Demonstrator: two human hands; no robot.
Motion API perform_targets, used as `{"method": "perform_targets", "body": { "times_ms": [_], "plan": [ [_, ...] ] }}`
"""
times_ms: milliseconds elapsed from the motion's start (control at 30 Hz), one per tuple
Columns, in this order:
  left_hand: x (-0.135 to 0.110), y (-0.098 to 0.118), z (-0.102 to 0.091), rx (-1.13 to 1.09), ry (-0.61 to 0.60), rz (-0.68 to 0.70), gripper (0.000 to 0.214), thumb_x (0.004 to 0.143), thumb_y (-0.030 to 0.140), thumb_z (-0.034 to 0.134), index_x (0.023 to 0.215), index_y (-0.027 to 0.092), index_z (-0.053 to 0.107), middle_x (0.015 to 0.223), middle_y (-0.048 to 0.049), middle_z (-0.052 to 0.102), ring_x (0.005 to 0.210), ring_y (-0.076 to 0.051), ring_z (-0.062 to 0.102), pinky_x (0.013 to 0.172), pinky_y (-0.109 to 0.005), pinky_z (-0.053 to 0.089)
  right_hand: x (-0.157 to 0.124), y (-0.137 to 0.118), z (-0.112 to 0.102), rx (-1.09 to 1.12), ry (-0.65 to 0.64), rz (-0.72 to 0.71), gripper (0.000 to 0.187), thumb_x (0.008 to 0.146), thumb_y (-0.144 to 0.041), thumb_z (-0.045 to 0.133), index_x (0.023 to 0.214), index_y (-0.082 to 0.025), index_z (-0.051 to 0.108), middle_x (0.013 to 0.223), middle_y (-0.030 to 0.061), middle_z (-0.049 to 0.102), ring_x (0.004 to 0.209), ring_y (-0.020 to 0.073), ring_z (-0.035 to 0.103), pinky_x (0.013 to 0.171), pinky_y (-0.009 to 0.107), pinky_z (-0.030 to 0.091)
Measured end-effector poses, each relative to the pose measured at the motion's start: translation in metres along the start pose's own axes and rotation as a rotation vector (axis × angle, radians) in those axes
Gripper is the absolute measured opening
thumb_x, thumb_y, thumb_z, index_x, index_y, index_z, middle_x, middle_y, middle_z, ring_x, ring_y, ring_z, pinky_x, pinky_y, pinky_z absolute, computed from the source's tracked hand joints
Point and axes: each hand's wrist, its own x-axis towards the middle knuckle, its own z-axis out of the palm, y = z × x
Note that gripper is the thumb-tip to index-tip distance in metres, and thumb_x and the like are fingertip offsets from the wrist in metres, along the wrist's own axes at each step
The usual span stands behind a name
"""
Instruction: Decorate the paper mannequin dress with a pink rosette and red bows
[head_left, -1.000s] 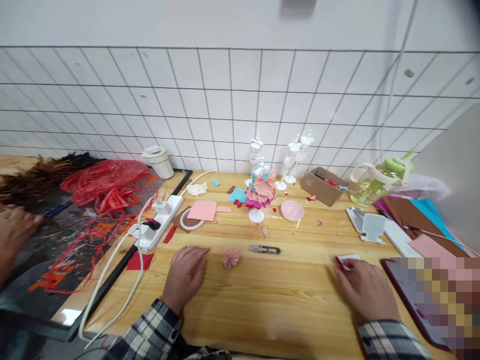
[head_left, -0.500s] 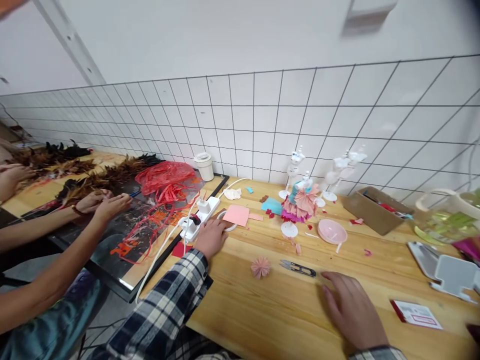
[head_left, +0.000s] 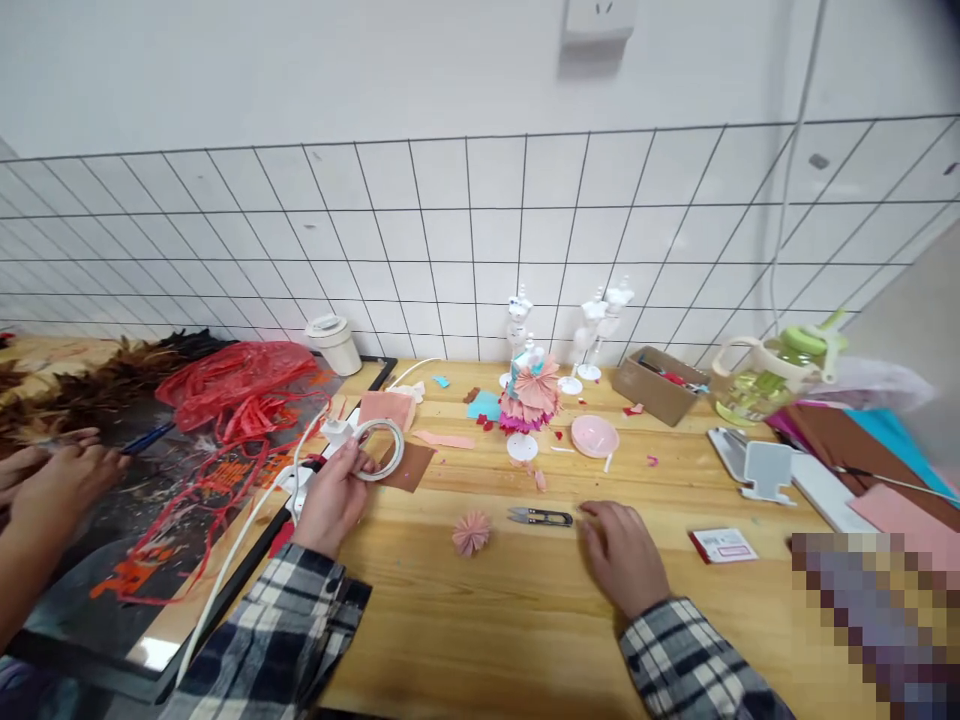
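Tape roll [head_left: 393, 430] left of snips [head_left: 540, 517], pinched by fingertips of left hand [head_left: 330, 500]. Right hand [head_left: 622, 555] flat and released, just right of snips. Risk: the light pinch could let the roll slip.

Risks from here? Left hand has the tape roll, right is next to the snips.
1. The left hand grips the tape roll right beside the power strip and its white cable; drawing the roll back might snag the cable.
2. The right hand lies flat, fingertips close to the snips; a careless grab might nick a finger or sweep the paper rosette aside.
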Motion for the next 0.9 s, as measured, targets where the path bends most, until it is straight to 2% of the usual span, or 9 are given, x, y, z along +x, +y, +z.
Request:
{"method": "perform_targets", "body": {
  "times_ms": [67,200,333,433,600,667,767,900],
  "plan": [
    [-0.009,0.006,-0.003,-0.175,-0.016,-0.125,0.017,0.089,0.031,0.062,0.087,0.014,0.062,0.048,0.0104,0.031,0.045,-0.006,0.036,0.064,-0.023,0.050,0.007,0.012,-0.006,-0.079,-0.048,0.107,0.029,0.094,-0.026,0.045,0.111,-0.015,0.065,0.106,0.0121,0.068,0.097,0.0246,0.060,0.090,0.039,0.046],
    [-0.022,0.014,-0.006,-0.272,-0.052,-0.258,0.030,0.097,0.038,0.048,0.090,0.014,0.064,0.045,0.0091,0.032,0.045,-0.008,0.041,0.067,-0.028,0.055,0.021,0.020,-0.011,-0.123,-0.150,0.184,0.037,0.096,-0.030,0.043,0.122,-0.012,0.062,0.103,0.0122,0.069,0.095,0.0237,0.060,0.089,0.036,0.044],
    [-0.036,0.018,0.001,-0.159,-0.038,-0.203,0.018,0.090,0.031,0.057,0.087,0.014,0.064,0.056,0.0029,0.051,0.060,-0.013,0.056,0.070,-0.031,0.055,0.035,0.012,-0.012,-0.149,-0.223,0.183,0.035,0.096,-0.032,0.045,0.118,-0.016,0.066,0.105,0.0111,0.068,0.096,0.0230,0.061,0.086,0.033,0.043],
    [-0.048,0.016,0.003,0.144,-0.101,-0.058,0.020,0.084,0.036,0.064,0.088,0.016,0.065,0.064,0.0004,0.059,0.066,-0.016,0.058,0.072,-0.031,0.053,0.042,0.007,-0.012,-0.180,-0.233,0.188,0.032,0.094,-0.034,0.048,0.115,-0.019,0.067,0.105,0.0099,0.068,0.095,0.0227,0.061,0.082,0.032,0.043],
    [-0.052,0.002,-0.010,1.095,-0.200,0.270,0.035,0.082,0.049,0.063,0.100,0.020,0.069,0.078,-0.0047,0.070,0.077,-0.022,0.062,0.075,-0.034,0.050,0.050,0.006,-0.008,-0.214,-0.221,0.158,0.025,0.095,-0.030,0.049,0.103,-0.019,0.069,0.101,0.0090,0.068,0.093,0.0222,0.060,0.081,0.032,0.041],
    [-0.049,-0.005,-0.015,1.372,-0.278,0.406,0.036,0.083,0.049,0.059,0.100,0.020,0.071,0.087,-0.0087,0.074,0.083,-0.026,0.064,0.077,-0.037,0.049,0.052,0.005,-0.006,-0.232,-0.229,0.140,0.024,0.095,-0.028,0.048,0.097,-0.018,0.069,0.097,0.0091,0.068,0.091,0.0216,0.059,0.080,0.032,0.040],
    [-0.046,-0.015,-0.018,1.588,-0.347,0.528,0.033,0.088,0.045,0.052,0.098,0.022,0.073,0.092,-0.0093,0.076,0.089,-0.028,0.066,0.086,-0.042,0.047,0.054,0.004,-0.005,-0.252,-0.235,0.121,0.023,0.096,-0.025,0.047,0.092,-0.017,0.068,0.094,0.0096,0.068,0.089,0.0214,0.059,0.079,0.032,0.039],
    [-0.046,-0.025,-0.019,1.641,-0.334,0.558,0.032,0.089,0.042,0.050,0.100,0.022,0.073,0.096,-0.0090,0.077,0.091,-0.028,0.068,0.091,-0.045,0.045,0.053,0.004,-0.004,-0.218,-0.215,0.116,0.024,0.096,-0.027,0.047,0.091,-0.018,0.069,0.093,0.0091,0.069,0.090,0.0214,0.059,0.080,0.032,0.039]
  ]
}}
